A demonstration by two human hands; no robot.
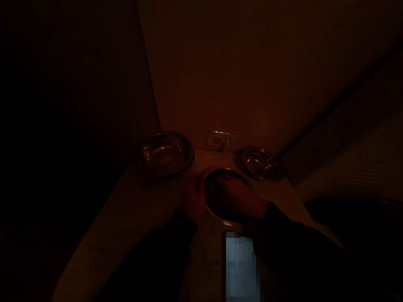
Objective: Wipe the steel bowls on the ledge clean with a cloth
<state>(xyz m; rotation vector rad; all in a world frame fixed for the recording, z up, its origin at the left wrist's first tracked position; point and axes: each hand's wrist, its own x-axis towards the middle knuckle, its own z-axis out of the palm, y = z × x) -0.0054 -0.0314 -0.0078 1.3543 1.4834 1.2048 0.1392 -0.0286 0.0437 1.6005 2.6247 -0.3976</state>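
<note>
The scene is very dark. A round bowl with a shiny metal rim sits on the table, its contents too dark to make out. At its left edge, my left hand is closed on the rim. My right hand reaches over from the right into the bowl, fingers bent downward. Whatever those fingers hold is lost in shadow. Dark sleeves cover both forearms.
Behind to the left stands a wide metal basin. A smaller metal dish with a shiny utensil-like shape in it is at the back right. A lit phone screen lies in front. A wall socket holds a plug above the pale table.
</note>
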